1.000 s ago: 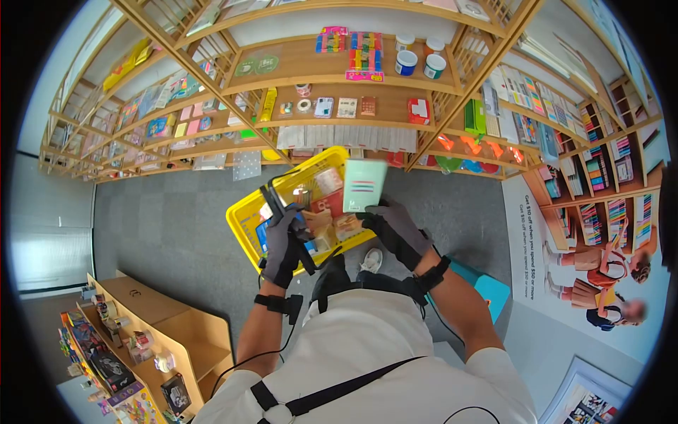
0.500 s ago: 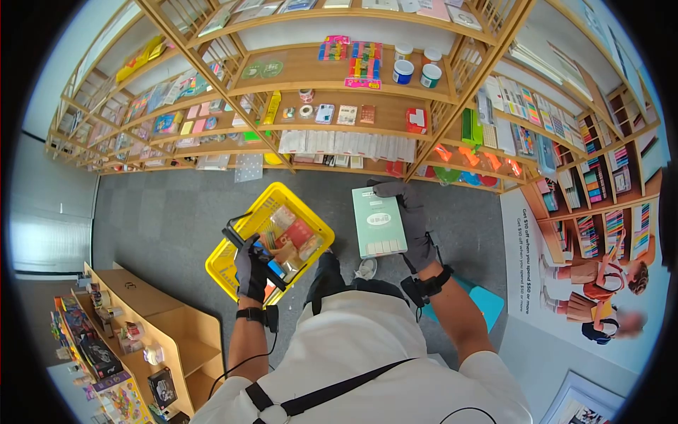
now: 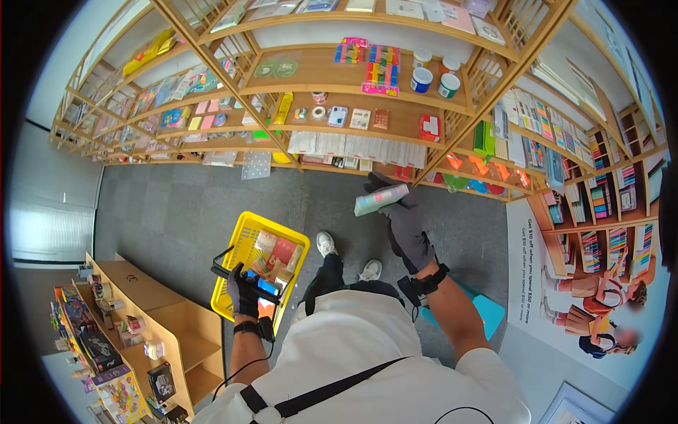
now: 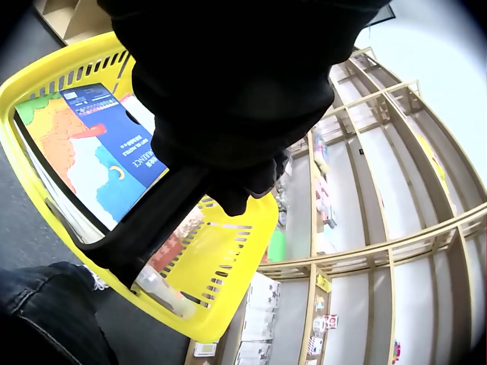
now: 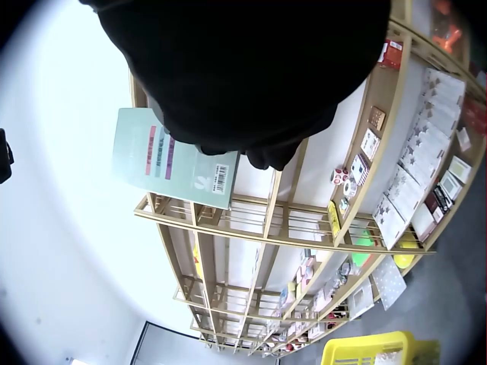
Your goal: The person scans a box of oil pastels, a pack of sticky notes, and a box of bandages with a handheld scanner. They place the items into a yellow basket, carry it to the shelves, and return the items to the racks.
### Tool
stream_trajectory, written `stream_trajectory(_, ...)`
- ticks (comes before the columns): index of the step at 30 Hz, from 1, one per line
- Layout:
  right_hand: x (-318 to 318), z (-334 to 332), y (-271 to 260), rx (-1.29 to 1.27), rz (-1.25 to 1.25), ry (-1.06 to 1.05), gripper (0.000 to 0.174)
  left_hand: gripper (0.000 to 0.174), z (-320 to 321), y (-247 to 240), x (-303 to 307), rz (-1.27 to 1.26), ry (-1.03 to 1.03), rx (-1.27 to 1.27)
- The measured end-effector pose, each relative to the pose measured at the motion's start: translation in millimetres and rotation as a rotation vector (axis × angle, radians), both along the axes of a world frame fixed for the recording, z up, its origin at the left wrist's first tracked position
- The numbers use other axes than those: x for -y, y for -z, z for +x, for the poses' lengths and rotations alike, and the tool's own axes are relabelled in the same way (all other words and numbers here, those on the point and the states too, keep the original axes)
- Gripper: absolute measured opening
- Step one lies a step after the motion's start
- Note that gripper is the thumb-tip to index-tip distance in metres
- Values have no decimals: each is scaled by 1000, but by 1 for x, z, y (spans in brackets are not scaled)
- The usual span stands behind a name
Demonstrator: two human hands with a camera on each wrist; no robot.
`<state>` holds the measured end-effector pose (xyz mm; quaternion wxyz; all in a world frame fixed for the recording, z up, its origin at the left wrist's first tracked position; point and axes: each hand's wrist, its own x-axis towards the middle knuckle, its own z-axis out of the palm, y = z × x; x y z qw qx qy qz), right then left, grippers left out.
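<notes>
My gloved left hand (image 3: 244, 292) grips the black handle of a yellow shopping basket (image 3: 241, 227), which hangs beside my left leg. Inside the basket lie a red packet (image 3: 284, 251), other small packages and a colourful box of pastels (image 4: 106, 148) with a blue panel. The left wrist view shows the handle (image 4: 152, 220) running down from the dark glove. Out in front, my gloved right hand (image 3: 406, 230) holds a flat mint-green box (image 3: 380, 199), seen nearly edge-on from the head. Its broad face, with coloured stripes and a barcode, shows in the right wrist view.
Wooden shelves (image 3: 353, 102) stretch across the front, carrying modelling clay packs (image 3: 383, 67), paint tubs (image 3: 421, 80) and stationery. At left stands a low wooden display unit (image 3: 176, 318). A turquoise object (image 3: 473, 311) sits by my right side, near a wall poster (image 3: 565, 297).
The basket has moved down and left, closer to my left leg. My right hand has carried the mint-green box away from above the basket and turned it from face-up to nearly edge-on.
</notes>
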<state>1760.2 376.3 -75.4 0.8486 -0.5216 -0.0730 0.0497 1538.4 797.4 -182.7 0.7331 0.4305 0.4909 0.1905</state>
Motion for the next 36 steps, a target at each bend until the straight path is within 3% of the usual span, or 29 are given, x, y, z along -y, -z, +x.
stream_trajectory(6, -22, 22, 25, -231, 19, -24, 31, 16, 5, 10, -33, -66, -60, -31)
stream_trajectory(9, -38, 36, 30, -420, 129, -162, 45, 19, 12, 17, -52, -66, -102, -73)
stream_trajectory(13, -66, 53, 13, -457, 188, -203, 47, 23, 23, 39, -83, -44, -109, -116)
stream_trajectory(21, -93, 79, 62, -592, 89, -208, 50, 32, 25, 93, -148, -132, -66, -178)
stream_trajectory(26, -101, 93, 117, -440, -259, -262, 50, 35, 32, 97, -169, -170, -5, -125)
stream_trajectory(29, -114, 103, 131, -240, -294, -155, 22, 34, 38, 112, -185, -236, -26, -162)
stream_trajectory(33, -115, 111, 110, -279, -479, -16, 29, 40, 35, 128, -195, -104, 118, -274)
stream_trajectory(36, -108, 132, 112, -249, -390, 51, 36, 45, 36, 134, -199, -144, 140, -237)
